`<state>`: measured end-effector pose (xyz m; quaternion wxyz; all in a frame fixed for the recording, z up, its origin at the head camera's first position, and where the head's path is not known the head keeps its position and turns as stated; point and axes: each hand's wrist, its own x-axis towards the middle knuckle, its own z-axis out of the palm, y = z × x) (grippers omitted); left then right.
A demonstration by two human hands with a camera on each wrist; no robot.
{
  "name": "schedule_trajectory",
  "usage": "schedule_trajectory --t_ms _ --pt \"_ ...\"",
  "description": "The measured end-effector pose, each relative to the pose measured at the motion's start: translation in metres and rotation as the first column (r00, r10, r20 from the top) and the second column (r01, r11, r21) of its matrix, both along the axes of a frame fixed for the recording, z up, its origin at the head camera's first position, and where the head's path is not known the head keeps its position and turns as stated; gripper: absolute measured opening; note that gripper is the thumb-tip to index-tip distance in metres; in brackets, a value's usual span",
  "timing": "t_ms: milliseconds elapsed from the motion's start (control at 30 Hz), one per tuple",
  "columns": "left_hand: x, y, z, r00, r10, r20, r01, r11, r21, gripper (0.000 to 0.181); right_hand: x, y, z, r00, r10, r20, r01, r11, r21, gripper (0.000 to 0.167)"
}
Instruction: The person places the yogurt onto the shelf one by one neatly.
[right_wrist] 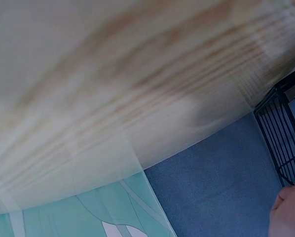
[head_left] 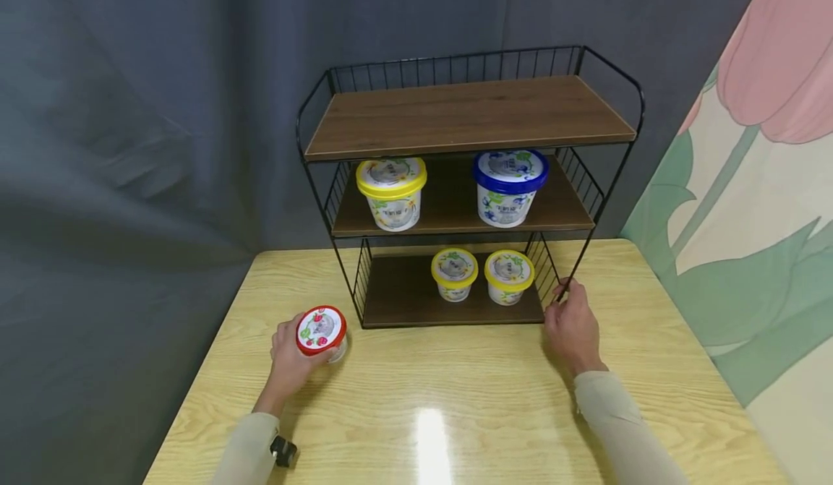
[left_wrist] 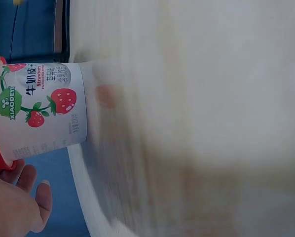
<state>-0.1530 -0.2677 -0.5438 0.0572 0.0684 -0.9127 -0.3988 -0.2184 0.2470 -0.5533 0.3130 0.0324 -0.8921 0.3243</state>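
Note:
My left hand (head_left: 291, 358) grips a small white tub with a red lid (head_left: 322, 331), left of the black wire rack. Strawberries are printed on the tub (left_wrist: 44, 106) in the left wrist view; its base is at or close to the tabletop. My right hand (head_left: 574, 329) holds the rack's front right post (head_left: 581, 254) near the bottom. In the right wrist view only part of that hand (right_wrist: 289, 210) shows, by the rack's wire side (right_wrist: 280, 138). Two small yellow-lidded tubs (head_left: 454, 274) stand on the rack's bottom shelf (head_left: 400, 293).
On the middle shelf (head_left: 449, 207) stand a large yellow-lidded tub (head_left: 395, 207) and a large blue-lidded tub (head_left: 506, 199). The brown top shelf (head_left: 468, 113) spans above them. A dark curtain (head_left: 163, 145) hangs behind the wooden table (head_left: 403, 376); a flower-painted wall (head_left: 748, 217) is at right.

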Motion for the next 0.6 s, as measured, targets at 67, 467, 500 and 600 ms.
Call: schedule_trajectory --t_ms 67,467,500,600 --pt "0.007 0.006 0.000 1.000 -0.012 -0.002 0.012 1.000 0.002 0.102 0.001 0.000 0.000 1.000 0.000 0.001 0.000 1.000 0.000 0.033" --pt "0.018 0.053 -0.002 0.996 -0.082 -0.026 0.082 0.997 0.008 0.102 0.003 0.003 -0.001 0.997 -0.004 0.077 0.005 1.000 -0.005 0.031" --pt "0.018 0.057 -0.001 0.995 -0.090 -0.032 0.090 0.996 0.011 0.102 0.003 0.003 -0.001 0.997 -0.001 0.072 0.002 1.000 -0.004 0.031" --pt "0.017 0.069 -0.001 0.992 -0.110 -0.053 0.112 0.994 0.020 0.102 0.003 0.003 0.001 0.998 0.001 0.064 -0.001 1.000 -0.004 0.030"
